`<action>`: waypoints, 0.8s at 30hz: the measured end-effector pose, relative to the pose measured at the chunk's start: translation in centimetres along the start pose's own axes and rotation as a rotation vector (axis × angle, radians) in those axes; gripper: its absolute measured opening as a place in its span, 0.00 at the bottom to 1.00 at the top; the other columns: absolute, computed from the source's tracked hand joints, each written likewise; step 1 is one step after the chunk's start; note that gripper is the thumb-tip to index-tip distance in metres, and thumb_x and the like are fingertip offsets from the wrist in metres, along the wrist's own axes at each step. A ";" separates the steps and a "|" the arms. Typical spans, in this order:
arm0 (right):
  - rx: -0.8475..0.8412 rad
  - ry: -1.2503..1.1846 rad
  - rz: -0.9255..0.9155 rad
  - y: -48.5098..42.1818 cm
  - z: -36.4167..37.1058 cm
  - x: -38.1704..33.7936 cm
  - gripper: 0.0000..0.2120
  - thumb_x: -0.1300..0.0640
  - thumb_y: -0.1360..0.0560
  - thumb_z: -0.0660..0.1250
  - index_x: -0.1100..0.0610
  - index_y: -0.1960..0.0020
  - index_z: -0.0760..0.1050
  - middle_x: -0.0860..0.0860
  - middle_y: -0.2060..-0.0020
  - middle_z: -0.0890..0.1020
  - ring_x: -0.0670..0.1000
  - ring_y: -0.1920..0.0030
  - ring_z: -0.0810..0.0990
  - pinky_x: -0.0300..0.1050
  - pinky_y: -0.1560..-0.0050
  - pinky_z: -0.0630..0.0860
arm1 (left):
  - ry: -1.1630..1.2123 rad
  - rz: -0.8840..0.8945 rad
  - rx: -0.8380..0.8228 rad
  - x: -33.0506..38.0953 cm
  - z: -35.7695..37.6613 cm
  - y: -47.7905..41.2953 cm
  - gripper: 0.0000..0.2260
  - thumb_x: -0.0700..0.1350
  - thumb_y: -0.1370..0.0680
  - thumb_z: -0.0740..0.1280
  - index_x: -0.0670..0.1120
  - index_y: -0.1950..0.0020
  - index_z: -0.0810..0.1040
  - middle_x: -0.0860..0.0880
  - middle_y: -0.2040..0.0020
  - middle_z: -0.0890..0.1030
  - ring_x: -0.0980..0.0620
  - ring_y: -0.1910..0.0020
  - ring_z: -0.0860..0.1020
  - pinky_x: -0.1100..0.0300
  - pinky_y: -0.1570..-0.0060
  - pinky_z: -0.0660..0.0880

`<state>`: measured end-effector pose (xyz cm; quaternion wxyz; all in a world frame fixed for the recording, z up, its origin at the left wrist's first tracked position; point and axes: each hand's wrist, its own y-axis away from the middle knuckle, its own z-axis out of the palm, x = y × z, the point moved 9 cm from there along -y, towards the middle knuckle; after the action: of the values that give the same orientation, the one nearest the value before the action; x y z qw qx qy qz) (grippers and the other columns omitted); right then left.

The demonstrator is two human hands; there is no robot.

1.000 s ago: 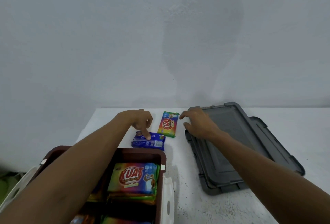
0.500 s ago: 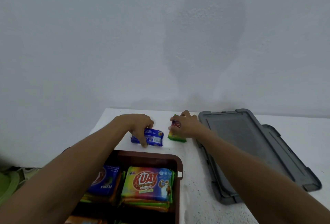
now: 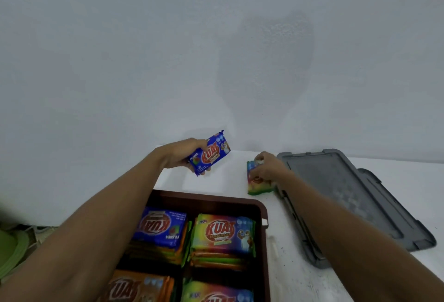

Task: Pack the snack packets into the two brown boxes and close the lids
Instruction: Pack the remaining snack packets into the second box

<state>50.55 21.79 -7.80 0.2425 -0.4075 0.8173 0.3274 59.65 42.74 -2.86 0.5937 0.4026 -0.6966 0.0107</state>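
Though the brown box (image 3: 263, 248) nearest the camera already holds four stacks of snack packets, it has no lid on it. A blue packet (image 3: 159, 227) tops the far left stack and a rainbow-coloured one (image 3: 222, 232) the far right; I judge this box to be mostly packed. The second brown box is not in view, so how full it is cannot be told.

Beyond the box's far wall, two loose packets are in hand. The left hand (image 3: 185, 157) grips a blue snack packet (image 3: 210, 155), fingers curled round its end, lifted clear of the white table (image 3: 300, 277) and tilted. The right hand (image 3: 270, 169) pinches a green-edged packet (image 3: 258, 187) from above; it seems to lie on the table, touching the edge of the grey lids (image 3: 336, 193).

Those two lids lie stacked to the right, one partly on the other, neither fitted. What is left, by my reckoning: drop both packets into a box, then put on and close both lids.
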 end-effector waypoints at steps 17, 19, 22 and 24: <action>-0.152 -0.467 -0.273 18.1 -1.7 -7.8 0.13 0.66 0.28 0.71 0.56 0.64 0.70 0.59 0.58 0.82 0.59 0.52 0.84 0.48 0.60 0.78 | -0.199 0.180 -0.063 0.9 -0.6 13.4 0.14 0.40 0.21 0.63 0.52 0.36 0.72 0.42 0.47 0.82 0.48 0.55 0.81 0.56 0.62 0.77; -0.215 -0.256 -0.347 20.4 -0.5 -8.8 0.11 0.65 0.29 0.72 0.56 0.63 0.72 0.60 0.60 0.81 0.59 0.53 0.84 0.53 0.56 0.77 | -0.267 0.138 -0.173 -0.3 0.9 15.2 0.15 0.41 0.23 0.63 0.51 0.37 0.71 0.41 0.47 0.83 0.46 0.55 0.82 0.54 0.61 0.78; -0.380 0.052 -0.359 23.3 3.0 -9.0 0.09 0.63 0.27 0.72 0.56 0.48 0.77 0.58 0.55 0.84 0.55 0.52 0.85 0.50 0.52 0.81 | -0.424 0.074 -0.324 -2.4 3.8 17.4 0.15 0.43 0.25 0.64 0.51 0.38 0.71 0.41 0.44 0.82 0.42 0.51 0.82 0.49 0.55 0.79; -0.476 0.217 -0.352 24.8 5.4 -8.7 0.13 0.61 0.25 0.70 0.53 0.41 0.78 0.51 0.51 0.84 0.50 0.51 0.85 0.43 0.55 0.82 | -0.538 0.042 -0.405 -4.0 5.6 18.4 0.14 0.41 0.22 0.64 0.50 0.38 0.71 0.44 0.42 0.81 0.44 0.48 0.83 0.50 0.53 0.80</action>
<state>35.60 41.38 2.77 0.1049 -0.6206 0.6556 0.4172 44.39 54.58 0.68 0.4563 0.2504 -0.8244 -0.2223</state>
